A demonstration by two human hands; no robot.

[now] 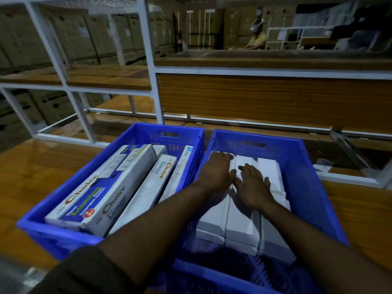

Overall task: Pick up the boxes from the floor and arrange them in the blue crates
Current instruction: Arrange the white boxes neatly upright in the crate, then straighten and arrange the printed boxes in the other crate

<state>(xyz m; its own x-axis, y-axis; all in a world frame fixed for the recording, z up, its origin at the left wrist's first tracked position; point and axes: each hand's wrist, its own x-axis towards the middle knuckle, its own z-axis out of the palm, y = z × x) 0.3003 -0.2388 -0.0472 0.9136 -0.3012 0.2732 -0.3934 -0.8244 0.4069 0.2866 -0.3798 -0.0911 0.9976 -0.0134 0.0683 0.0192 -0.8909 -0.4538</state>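
Plain white rectangular cardboard boxes (244,221) lie packed side by side, flat and lengthwise, in the right-hand blue plastic crate (305,187), which has slotted walls and a handle cut-out at its far end. Both hands rest on top of them. The left hand (216,168) reaches to the far end of the leftmost white box, its fingers bent down over that box's far edge. The right hand (253,185) lies flat on the middle box with its fingers straight and slightly spread (it presses rather than grips). The two hands are just beside each other, thumbs nearly touching.

Touching this crate on its left stands a second blue plastic crate (63,230), filled with long printed cartons (101,192) in white, blue and green that carry the words "Choice" and "Lumino"; they lean against one another at a slant.

Both crates sit on a brown wooden floor (31,172). Behind them runs a white metal shelf frame (152,66) with wooden boards, and farther back stand stacked brown cardboard cartons (70,39). A person in a yellow shirt (257,40) sits in the distance.
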